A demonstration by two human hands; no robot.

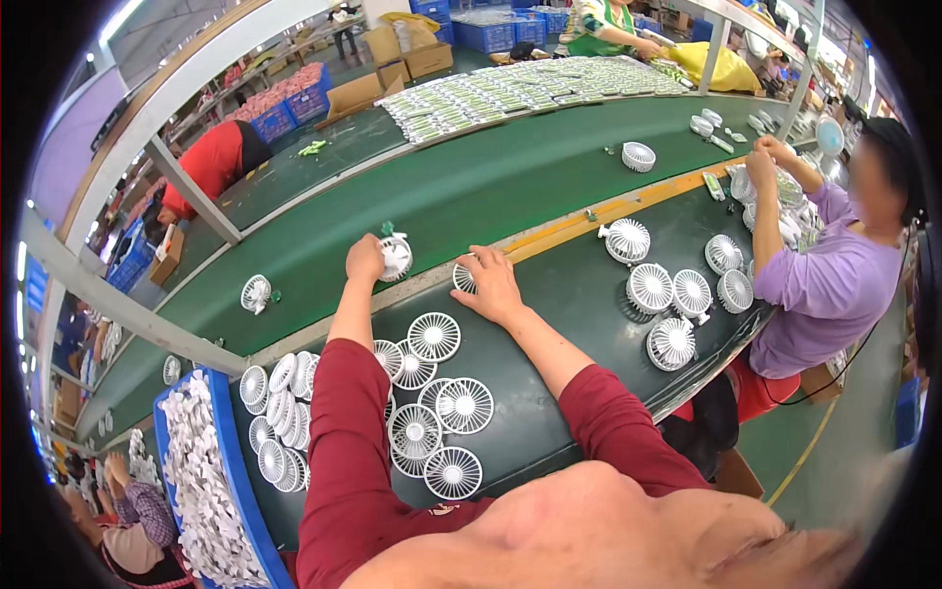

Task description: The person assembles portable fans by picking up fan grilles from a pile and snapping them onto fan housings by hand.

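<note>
My left hand [365,259] is over the green belt, its fingers closed at the edge of a small white fan head [397,260]. A small green part [389,229] shows just beyond that fan head. Nearer the work table's edge, my right hand [494,286] has its thumb and fingers around a round white fan grille [463,279], which the hand partly covers. Between my forearms, several loose white grilles [452,473] lie overlapping on the dark green table. More white grilles [273,459] are stacked left of my left forearm.
A blue bin [235,461] of small white parts stands at the left. Several fan heads [672,344] lie right of my right arm. The belt [324,216] carries another fan head [256,293]. A co-worker in purple [824,255] sits at the right. A metal post [191,187] rises beyond the belt.
</note>
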